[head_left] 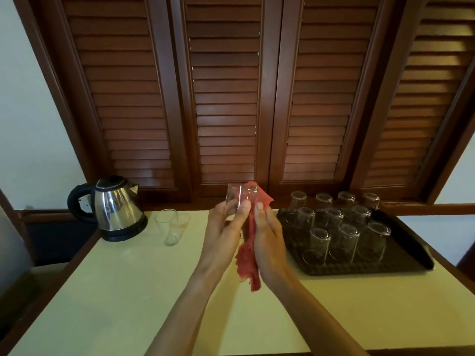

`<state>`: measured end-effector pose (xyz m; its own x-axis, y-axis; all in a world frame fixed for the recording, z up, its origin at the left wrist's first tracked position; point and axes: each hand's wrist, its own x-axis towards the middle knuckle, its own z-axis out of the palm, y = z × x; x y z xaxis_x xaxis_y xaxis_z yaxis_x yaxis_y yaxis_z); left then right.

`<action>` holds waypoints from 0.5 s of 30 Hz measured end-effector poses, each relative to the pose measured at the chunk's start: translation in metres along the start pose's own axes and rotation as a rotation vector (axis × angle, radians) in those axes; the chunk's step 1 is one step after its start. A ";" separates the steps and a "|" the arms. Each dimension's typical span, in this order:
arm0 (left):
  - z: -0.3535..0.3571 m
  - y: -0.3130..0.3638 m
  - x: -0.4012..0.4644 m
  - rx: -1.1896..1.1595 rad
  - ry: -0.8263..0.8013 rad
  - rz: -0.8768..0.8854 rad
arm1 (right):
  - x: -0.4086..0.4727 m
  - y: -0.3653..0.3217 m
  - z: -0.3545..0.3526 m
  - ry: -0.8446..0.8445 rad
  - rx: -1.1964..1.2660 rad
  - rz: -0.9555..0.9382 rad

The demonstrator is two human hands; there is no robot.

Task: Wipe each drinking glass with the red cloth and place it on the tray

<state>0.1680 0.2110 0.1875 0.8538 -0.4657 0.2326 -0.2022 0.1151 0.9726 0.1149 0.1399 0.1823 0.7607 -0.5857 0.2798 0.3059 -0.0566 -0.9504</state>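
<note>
Two hands meet above the cream bench (128, 291): the left hand (226, 227) curls its grip round a clear, straight-sided drinking glass (240, 197), held up at its fingertips. Beside it the right hand (267, 235) pinches the frayed red cloth (248, 265), which touches the glass and hangs below both grips. Right of them, upturned clear glasses (344, 240) stand on a dark woven tray (401, 263).

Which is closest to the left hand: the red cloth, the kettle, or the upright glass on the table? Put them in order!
From the left hand, in the head view:
1. Red cloth, right beside it, in the right hand.
2. Upright glass, on the table, left of the hand.
3. Kettle, farther left, near the table's back corner.
</note>
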 end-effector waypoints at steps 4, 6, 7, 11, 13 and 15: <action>-0.004 0.004 0.009 -0.109 0.114 -0.041 | -0.017 0.000 0.008 -0.060 -0.092 -0.070; 0.002 -0.002 -0.005 -0.093 0.058 -0.046 | 0.006 -0.006 -0.003 0.001 -0.054 -0.032; 0.006 -0.005 -0.012 -0.058 0.028 -0.033 | 0.016 -0.012 -0.008 0.016 -0.021 -0.015; 0.004 0.000 -0.011 -0.062 0.115 0.050 | -0.013 -0.013 0.000 -0.075 -0.099 -0.136; 0.001 0.004 -0.006 -0.109 0.142 0.022 | -0.026 -0.012 0.004 -0.109 -0.112 -0.153; 0.004 0.002 -0.011 -0.107 0.061 -0.026 | -0.008 -0.014 -0.002 -0.070 -0.050 -0.092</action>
<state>0.1559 0.2131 0.1871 0.8864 -0.4158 0.2035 -0.1303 0.1978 0.9715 0.1034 0.1432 0.1934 0.7694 -0.5183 0.3733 0.3485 -0.1491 -0.9254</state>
